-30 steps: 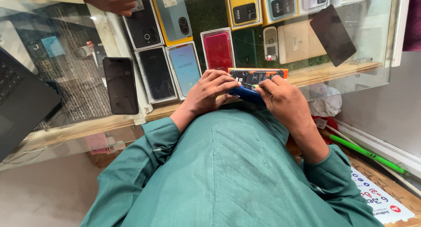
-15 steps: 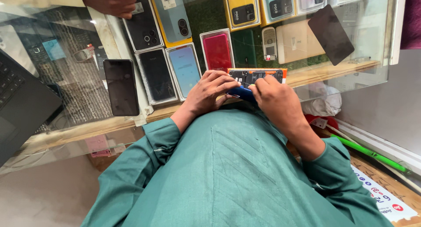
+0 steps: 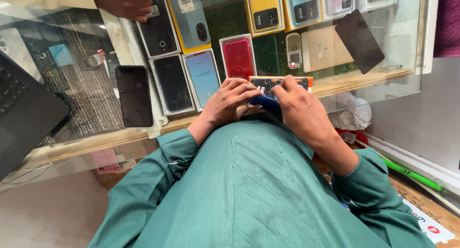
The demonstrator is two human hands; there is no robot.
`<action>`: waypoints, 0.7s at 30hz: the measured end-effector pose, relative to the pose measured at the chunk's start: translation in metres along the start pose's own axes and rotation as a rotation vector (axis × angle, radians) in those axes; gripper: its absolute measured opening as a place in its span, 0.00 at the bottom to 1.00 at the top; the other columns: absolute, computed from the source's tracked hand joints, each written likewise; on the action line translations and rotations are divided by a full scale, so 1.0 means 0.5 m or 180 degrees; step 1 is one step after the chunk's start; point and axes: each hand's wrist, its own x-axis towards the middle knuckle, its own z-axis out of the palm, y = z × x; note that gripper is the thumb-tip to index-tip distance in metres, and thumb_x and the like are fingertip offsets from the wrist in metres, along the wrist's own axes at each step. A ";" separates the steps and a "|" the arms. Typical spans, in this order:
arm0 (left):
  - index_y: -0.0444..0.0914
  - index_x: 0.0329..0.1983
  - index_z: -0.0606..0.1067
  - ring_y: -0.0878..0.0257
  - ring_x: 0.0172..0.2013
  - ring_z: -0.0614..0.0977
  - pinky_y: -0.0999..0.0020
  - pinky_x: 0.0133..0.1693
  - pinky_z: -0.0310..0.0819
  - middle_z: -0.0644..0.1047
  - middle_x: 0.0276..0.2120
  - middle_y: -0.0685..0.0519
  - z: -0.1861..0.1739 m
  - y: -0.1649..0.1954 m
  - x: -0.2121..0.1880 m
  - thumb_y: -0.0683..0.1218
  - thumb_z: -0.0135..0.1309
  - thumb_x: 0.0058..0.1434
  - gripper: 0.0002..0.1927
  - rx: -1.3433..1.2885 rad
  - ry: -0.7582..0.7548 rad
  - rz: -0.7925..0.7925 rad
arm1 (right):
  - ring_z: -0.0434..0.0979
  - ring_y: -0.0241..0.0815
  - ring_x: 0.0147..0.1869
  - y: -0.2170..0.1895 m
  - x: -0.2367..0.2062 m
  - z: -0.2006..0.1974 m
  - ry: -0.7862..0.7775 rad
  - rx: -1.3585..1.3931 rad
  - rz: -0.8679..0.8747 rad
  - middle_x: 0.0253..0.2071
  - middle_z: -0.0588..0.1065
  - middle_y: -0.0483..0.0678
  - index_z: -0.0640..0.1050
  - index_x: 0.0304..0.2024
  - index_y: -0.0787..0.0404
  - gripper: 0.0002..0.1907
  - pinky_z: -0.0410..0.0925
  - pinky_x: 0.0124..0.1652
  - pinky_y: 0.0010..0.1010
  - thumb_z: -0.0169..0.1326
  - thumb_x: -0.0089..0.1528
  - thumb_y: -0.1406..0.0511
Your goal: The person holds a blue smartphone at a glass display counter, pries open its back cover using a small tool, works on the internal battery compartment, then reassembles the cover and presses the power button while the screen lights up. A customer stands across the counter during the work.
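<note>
On counter | opened phone [image 3: 275,85] half-hidden | left hand [image 3: 227,102], right hand [image 3: 302,109] cover it

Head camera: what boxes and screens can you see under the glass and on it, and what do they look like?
Yellow box: under the glass, top middle, upright rectangle.
Red box: under the glass, above the left hand, rectangle with pale edge.
Light blue phone: left of the red box, pale screen.
Black phone: on the glass, left, dark screen.
Laptop: far left edge, dark, keys showing.
Tan box: right of middle, plain flat rectangle.
</note>
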 end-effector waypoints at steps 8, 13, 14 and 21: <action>0.48 0.64 0.71 0.54 0.59 0.74 0.57 0.61 0.67 0.73 0.57 0.54 -0.006 0.007 0.001 0.47 0.67 0.56 0.32 0.0000 0.0023 -0.0099 | 0.78 0.59 0.35 0.008 -0.003 0.002 -0.0040 -0.0141 0.0233 0.40 0.73 0.56 0.75 0.47 0.64 0.13 0.71 0.33 0.46 0.57 0.63 0.63; 0.48 0.65 0.70 0.54 0.59 0.73 0.56 0.61 0.67 0.72 0.58 0.54 -0.006 0.011 -0.001 0.47 0.67 0.56 0.33 0.0040 0.0008 -0.0102 | 0.79 0.56 0.38 0.019 -0.006 0.002 -0.0245 -0.0353 0.0242 0.39 0.73 0.52 0.77 0.42 0.60 0.08 0.72 0.36 0.44 0.58 0.64 0.63; 0.48 0.65 0.70 0.54 0.59 0.73 0.56 0.61 0.67 0.72 0.58 0.54 -0.006 0.011 -0.002 0.47 0.67 0.56 0.33 0.0048 0.0000 -0.0108 | 0.79 0.55 0.39 0.023 -0.009 -0.001 -0.0118 -0.0273 0.0195 0.40 0.73 0.52 0.78 0.42 0.60 0.08 0.72 0.37 0.44 0.59 0.63 0.64; 0.48 0.66 0.69 0.53 0.60 0.73 0.56 0.62 0.67 0.72 0.58 0.54 -0.002 0.009 -0.001 0.46 0.68 0.55 0.35 0.0062 -0.0023 -0.0112 | 0.78 0.56 0.40 0.060 -0.045 -0.026 0.0437 0.0209 0.0478 0.40 0.74 0.51 0.80 0.43 0.59 0.10 0.71 0.37 0.43 0.64 0.61 0.65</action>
